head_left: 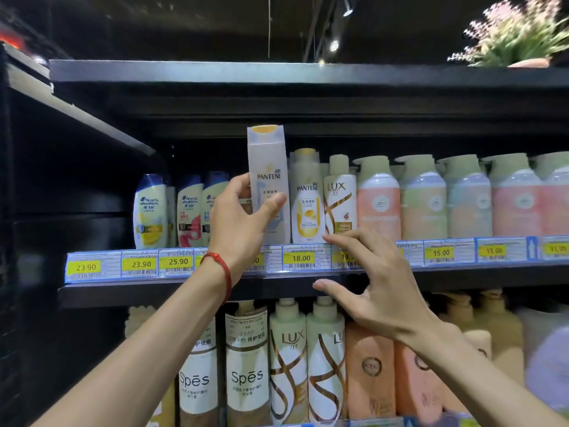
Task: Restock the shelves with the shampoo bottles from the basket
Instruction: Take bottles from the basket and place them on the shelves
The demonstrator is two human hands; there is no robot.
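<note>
Presently, placing step judged in hand: tall Pantene bottle (267, 167) held upright in left grip (240, 221), thumb across front, at shelf (123, 292) front beside yellow Pantene bottle (308, 208). Right grip (375, 282) spread, empty, fingertips near Lux bottle (340, 201). Next: bottle to be slid back into row, then released.

The left hand (240, 220) half hides a price tag (258, 259) — rightmost tag (557, 248) blurred.

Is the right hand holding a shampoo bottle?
No, the right hand is open and empty; only the left hand grips the tall Pantene bottle.
</note>
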